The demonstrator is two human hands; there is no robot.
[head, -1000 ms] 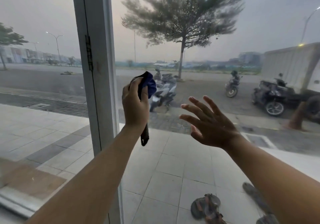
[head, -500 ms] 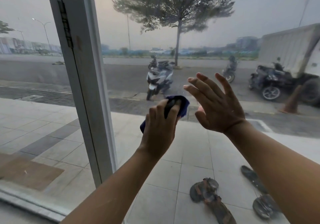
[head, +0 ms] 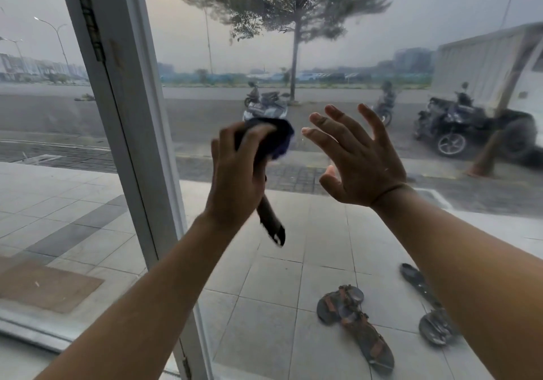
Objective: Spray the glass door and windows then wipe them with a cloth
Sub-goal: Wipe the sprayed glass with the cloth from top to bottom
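A large glass pane fills the view, with a white door frame slanting down its left side. My left hand grips a bunched dark blue cloth and holds it against the glass, a loose tail of the cloth hanging below the hand. My right hand is raised just to the right of the cloth, fingers spread and straight, palm toward the pane. No spray bottle is in view.
A second glass panel lies left of the frame, which carries a hinge near the top. Outside, sandals lie on the tiled pavement, and parked motorcycles, a tree and a truck stand beyond.
My left hand swept the cloth from beside the frame down and right across the glass, then slightly up. My right hand stayed raised and spread. The view shifted a little.
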